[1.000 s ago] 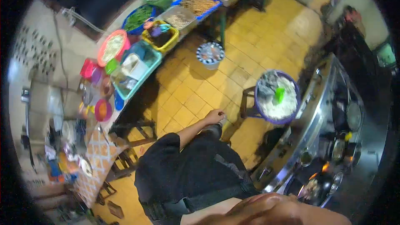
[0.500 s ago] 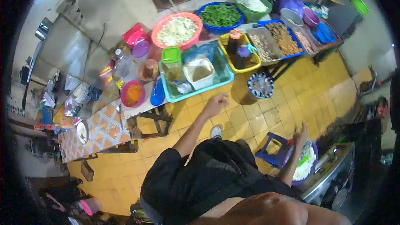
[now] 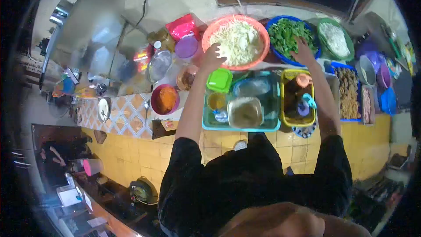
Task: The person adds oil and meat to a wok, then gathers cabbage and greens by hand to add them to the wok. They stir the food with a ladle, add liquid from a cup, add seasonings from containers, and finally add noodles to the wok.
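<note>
My left hand is at the left rim of a pink basin heaped with shredded cabbage. Its fingers are spread over the edge of the shreds. Over a blue basin of green leaves, my right hand reaches with thumb and fingers apart, touching or just above the leaves. I see nothing held in either hand. Below and between my arms stands a turquoise tray with a square tub and a green-lidded container.
A yellow basket with bottles sits under my right forearm. On the right are a green basin of white flour-like stuff and a blue tray of brown food. A magenta bowl of orange food stands left. A person is at lower left.
My body has turned to face the table. Both hands have moved from over the floor to the basins, the left to the cabbage and the right to the leaves.
</note>
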`<state>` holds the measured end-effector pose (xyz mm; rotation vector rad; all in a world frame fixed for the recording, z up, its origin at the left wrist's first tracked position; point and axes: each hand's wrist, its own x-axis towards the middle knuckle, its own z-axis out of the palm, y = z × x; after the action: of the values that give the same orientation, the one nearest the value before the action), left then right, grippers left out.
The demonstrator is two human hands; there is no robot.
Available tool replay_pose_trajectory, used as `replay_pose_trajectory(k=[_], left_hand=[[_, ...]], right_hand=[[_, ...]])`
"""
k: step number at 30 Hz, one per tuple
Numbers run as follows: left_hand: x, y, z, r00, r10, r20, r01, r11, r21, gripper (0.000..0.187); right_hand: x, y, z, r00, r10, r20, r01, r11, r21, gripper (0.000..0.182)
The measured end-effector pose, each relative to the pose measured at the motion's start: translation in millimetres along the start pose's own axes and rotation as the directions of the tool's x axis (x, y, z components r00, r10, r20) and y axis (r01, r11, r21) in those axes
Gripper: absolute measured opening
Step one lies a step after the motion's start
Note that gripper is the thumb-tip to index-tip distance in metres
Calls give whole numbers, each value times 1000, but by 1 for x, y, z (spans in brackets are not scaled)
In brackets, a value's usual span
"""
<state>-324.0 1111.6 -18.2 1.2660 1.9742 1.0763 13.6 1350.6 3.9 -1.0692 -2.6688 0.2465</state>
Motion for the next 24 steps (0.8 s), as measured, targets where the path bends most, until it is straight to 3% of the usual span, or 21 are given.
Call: replay_pose_trajectory(k=[1,2,3,4,5,6,8,10,12,13,14,16,18,20,24], left_hand=[[27,-21,9,993,110,-42,-99,971,216,78],[50,-23,12,972,228,-52,-185,886,425,86],[71,-27,15,997,36,68,-63,888,456,102],[84,-37,25,993,77,85,-113,801,588,119],[83,-4,31,990,-18,141,-91,679,729,125],[91,26,38,972,-136,192,-94,526,845,132],[102,21,52,956,-216,197,-45,558,829,135],[112,15,66,936,-277,216,-11,592,806,138],[121,-6,61,969,-176,176,-15,664,748,143],[128,-25,62,984,-88,156,-32,772,635,144],[131,-16,59,979,-86,187,-71,712,699,141],[130,4,58,964,-184,191,16,760,650,137],[133,-7,59,964,-168,206,-4,765,644,134],[132,-17,59,965,-158,211,-13,771,637,132],[135,-34,60,966,-139,218,-30,777,629,124]], right_hand=[[22,19,18,998,17,55,-16,1000,-18,88],[39,21,20,999,11,53,-11,1000,-2,88],[52,24,22,983,95,159,-84,994,-76,91],[64,29,24,948,185,259,-147,976,-160,93],[77,47,51,959,129,252,-44,947,-317,93],[94,57,65,952,136,274,-52,954,-294,93],[100,58,67,893,154,422,15,929,-370,77],[101,77,78,934,109,340,11,943,-332,71],[102,100,103,979,6,201,53,957,-284,56],[100,101,101,994,-58,97,87,940,-331,42],[104,101,97,994,-46,98,76,939,-335,42],[111,102,86,963,82,256,-35,983,-182,38],[117,106,63,954,42,297,-11,994,-107,36],[116,104,43,961,-16,277,54,990,-127,44],[102,84,47,909,218,355,-47,901,-431,51]])
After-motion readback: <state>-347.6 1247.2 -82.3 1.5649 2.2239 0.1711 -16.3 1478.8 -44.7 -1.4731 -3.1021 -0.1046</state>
